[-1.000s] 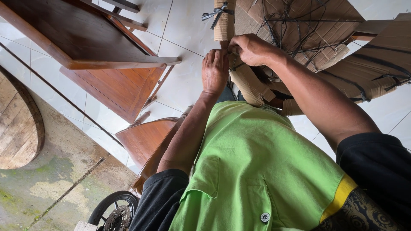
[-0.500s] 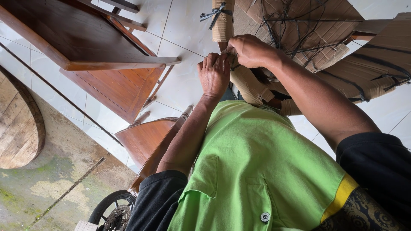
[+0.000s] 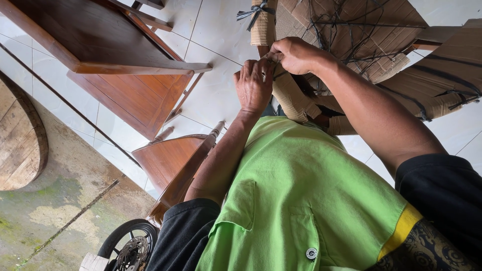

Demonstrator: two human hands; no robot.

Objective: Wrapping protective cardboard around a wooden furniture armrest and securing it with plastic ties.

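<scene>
Both hands meet at a cardboard-wrapped furniture leg (image 3: 291, 98), just above the green shirt (image 3: 301, 200) (the head view comes through upside down, so the person's body fills the lower half). The hand on the left of the picture (image 3: 254, 84) is curled, back to the camera, fingers bent in against the wrapping; the hand on the right of the picture (image 3: 293, 54) is closed with its fingertips pinched on a dark string (image 3: 281, 73) that runs between the two hands. Which is the person's own left and which the right is hard to be sure of in this inverted view; going by the arms, the one on the left of the picture seems to be the left. Whether that hand also grips the string or only presses the cardboard I cannot tell. Just beyond the hands lies a larger cardboard-wrapped piece (image 3: 351, 30) crossed by more dark string, with a knotted dark strap (image 3: 253, 11) at its near end. Well off to the side of the curled hand stand bare wooden chairs (image 3: 135, 95) on the white tiled floor (image 3: 216, 95), a round wooden top (image 3: 20, 140) farther out, and a motorcycle wheel (image 3: 128, 248) down by the elbow.
</scene>
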